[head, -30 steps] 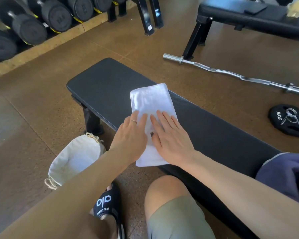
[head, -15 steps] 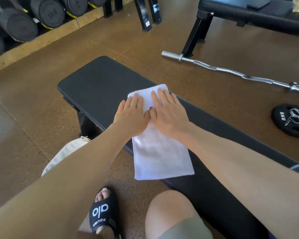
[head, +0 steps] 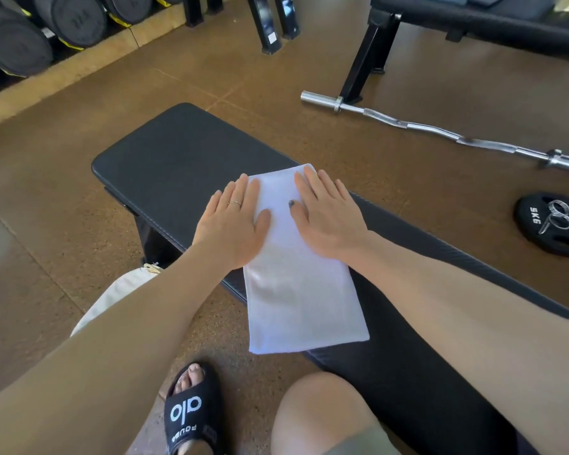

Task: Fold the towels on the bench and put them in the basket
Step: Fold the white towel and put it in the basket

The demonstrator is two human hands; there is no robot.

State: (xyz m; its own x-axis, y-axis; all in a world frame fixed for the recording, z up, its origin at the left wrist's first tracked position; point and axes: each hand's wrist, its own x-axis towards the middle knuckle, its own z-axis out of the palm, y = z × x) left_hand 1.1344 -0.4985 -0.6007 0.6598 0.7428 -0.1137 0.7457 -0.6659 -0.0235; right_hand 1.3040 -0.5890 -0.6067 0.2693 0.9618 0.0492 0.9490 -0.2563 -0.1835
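Basket: a pale cloth basket [head: 112, 297] sits on the floor at the near left, below the bench edge. The left forearm covers most of it, so what is inside cannot be told.
Towel: a white towel [head: 296, 284], folded into a long narrow strip, lies across the bench. Its far end rests on the padding and its near end hangs over the near edge.
Left hand: the left hand [head: 234, 224] lies flat, palm down, fingers straight and together, pressing the left side of the towel's far end, partly on the bench. A thin ring shows on one finger.
Right hand: the right hand [head: 329, 218] lies flat, palm down, fingers straight, pressing the right side of the towel's far end. The thumbnail is dark.
Bench: a black padded bench [head: 165, 159] runs from far left to near right.
Floor: a brown speckled floor [head: 46, 198].
Room: dark dumbbells [head: 30, 37] line the far left. A silver curl bar [head: 440, 133] lies at the far right, with a black weight plate [head: 552, 224] marked 5KG nearer. A second bench [head: 473, 18] stands at the far right.
Person: a bare knee [head: 322, 415] and a black slide sandal [head: 191, 412] show at the near edge.
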